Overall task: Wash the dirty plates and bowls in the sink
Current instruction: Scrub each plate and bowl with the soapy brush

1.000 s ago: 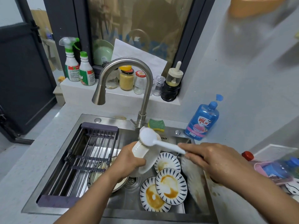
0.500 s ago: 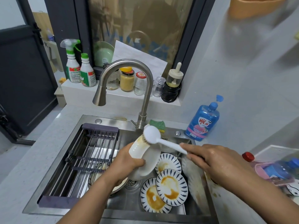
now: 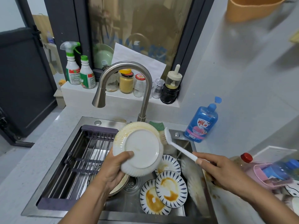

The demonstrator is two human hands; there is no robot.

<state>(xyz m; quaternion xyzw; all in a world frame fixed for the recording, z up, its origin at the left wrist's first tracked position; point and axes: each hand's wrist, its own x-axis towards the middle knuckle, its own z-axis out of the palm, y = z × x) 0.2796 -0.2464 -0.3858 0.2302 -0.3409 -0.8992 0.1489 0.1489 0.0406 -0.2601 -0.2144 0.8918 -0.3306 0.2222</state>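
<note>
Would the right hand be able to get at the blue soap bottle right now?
Probably yes, though not freely: the blue soap bottle stands unblocked just beyond the right hand, but that hand grips the brush.

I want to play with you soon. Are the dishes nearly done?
Not yet. Nothing looks finished. The left hand holds a white plate, stained on its rim, and the right hand holds the brush at its edge. Three sauce-smeared patterned plates and another dish wait in the sink.
</note>
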